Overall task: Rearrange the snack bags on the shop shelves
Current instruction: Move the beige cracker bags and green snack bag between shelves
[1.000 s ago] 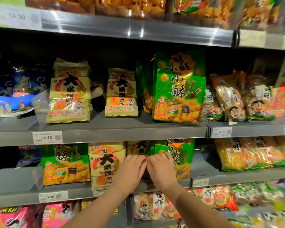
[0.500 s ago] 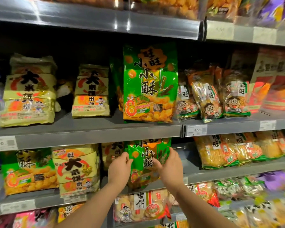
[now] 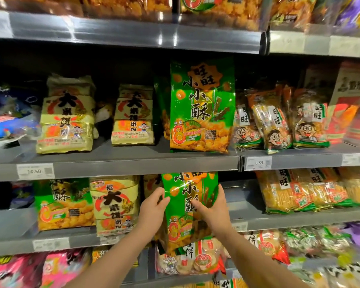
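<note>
Between left hand (image 3: 154,206) and right hand (image 3: 213,206): green snack bag (image 3: 187,213), gripped by both.

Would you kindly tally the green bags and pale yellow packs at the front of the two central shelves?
Large green snack bags: 3 (upper bag, lower-left bag, held bag gripped by left hand and right hand)
Pale yellow cracker packs: 3 (upper-left pack, upper-centre pack, lower pack)
Total: 6

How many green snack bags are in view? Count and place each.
4. One stands upright on the middle shelf; a second peeks from behind its left edge; a third sits left on the lower shelf; left hand and right hand grip the fourth. Others may be hidden.
</note>
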A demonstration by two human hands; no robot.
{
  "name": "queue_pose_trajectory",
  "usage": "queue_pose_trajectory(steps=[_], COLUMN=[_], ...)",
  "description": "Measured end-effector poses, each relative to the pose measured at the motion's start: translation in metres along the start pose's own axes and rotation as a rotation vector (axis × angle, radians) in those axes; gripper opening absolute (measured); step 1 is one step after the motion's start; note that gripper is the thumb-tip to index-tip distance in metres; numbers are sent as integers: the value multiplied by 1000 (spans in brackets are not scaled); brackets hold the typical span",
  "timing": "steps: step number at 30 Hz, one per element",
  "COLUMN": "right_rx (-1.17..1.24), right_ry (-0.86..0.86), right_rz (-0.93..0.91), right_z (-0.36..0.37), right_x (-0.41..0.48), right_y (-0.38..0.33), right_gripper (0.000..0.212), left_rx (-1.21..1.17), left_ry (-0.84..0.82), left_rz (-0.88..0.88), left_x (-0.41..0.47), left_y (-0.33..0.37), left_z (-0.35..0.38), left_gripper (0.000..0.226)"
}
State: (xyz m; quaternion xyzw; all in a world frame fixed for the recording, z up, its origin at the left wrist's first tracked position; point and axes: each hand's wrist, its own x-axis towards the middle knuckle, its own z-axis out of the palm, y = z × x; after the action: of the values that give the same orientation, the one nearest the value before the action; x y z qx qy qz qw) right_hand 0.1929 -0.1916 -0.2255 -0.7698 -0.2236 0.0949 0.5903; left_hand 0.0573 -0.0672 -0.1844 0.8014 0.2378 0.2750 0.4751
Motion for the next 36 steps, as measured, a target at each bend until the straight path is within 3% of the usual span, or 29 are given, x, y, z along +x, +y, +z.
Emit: queue_pose_trajectory(steps=[3,14,18,20,24,28,31,33,36], right_rx=[36,23,53,76,142,180,361,453,492], right_ry=[2,-24,-23,-8,-21,51,15,-45,-107], right_rz=[-21,-70,-82,-88,-101,-129,-101,-43,-48], right_z=[4,21,29,34,44,50,46,41,33], right_x=[-21,-93,-109,-115,-124,-131,-125,-115,-104], right_y=[-5,-46,-55,-59,-65,-87,-107,-116,-131], right_gripper=[93,103,125,122,107,124,127,116,57], left_rx=[33,74,89,89,79,119,54,-51,-127], left_ry=[25,61,84,85,119,151,216,245,209], left_rz=[5,71,118,134,205,385,420,374,339], left_x=[-14,-66,-77,-81,-90,-98,-90,-80,-68], left_y=[-3,2,14,19,34,60,71,72,73], left_z=[-12,-60,-79,-88,-105,-127,-141,-147,-151], left_gripper=[21,18,24,26,30,24,16,21,20])
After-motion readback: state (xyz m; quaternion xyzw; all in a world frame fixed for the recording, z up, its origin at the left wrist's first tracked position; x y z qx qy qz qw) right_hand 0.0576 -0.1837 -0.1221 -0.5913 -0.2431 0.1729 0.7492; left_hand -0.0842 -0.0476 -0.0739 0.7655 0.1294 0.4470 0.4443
